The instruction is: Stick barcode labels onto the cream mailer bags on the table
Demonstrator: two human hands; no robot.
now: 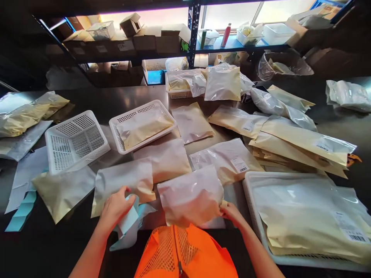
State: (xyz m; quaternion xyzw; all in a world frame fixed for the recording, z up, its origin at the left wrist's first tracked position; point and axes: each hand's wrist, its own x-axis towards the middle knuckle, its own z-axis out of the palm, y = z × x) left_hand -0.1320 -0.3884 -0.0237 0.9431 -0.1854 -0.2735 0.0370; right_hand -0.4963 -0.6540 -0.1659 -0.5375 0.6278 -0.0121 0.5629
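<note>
My left hand (116, 206) is closed around a strip of light blue label backing (129, 224), which hangs in loose folds below the fingers. Beneath that hand lies a cream and clear plastic packing bag (123, 175). At the lower right corner of another cream packing bag (191, 193), my right hand (231, 213) pinches the edge between thumb and fingers. This bag lies flat in front of the orange vest, and no label shows on its upper side. Just behind it is a bag with a white barcode label (239, 165).
A white tray (249, 189) with labelled bags stands at right, below a pile of bags (304, 141). An empty white basket (77, 141) and a white basket (114, 127) holding a bag are at left. Shelves with boxes (145, 44) line the back.
</note>
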